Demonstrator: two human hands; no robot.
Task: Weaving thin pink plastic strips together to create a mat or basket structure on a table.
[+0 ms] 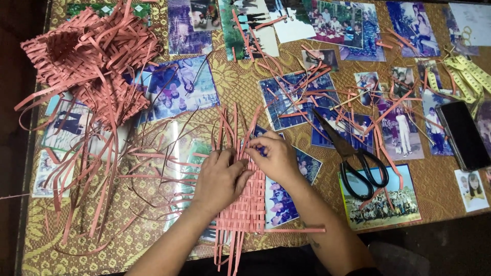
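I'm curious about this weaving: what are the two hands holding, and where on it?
The left hand presses flat on the pink woven strip mat. The right hand pinches a loose strip at the mat's upper edge.

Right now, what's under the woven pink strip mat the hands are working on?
Beside the woven mat, printed photographs show under the glass tabletop. Left hand and right hand cover its upper part; what's beneath is hidden.

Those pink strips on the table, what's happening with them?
A person is weaving pink strips into a flat mat. The left hand presses on the mat, and the right hand pinches a strip at its top edge. Black scissors lie to the right, and woven pink baskets sit at the far left.
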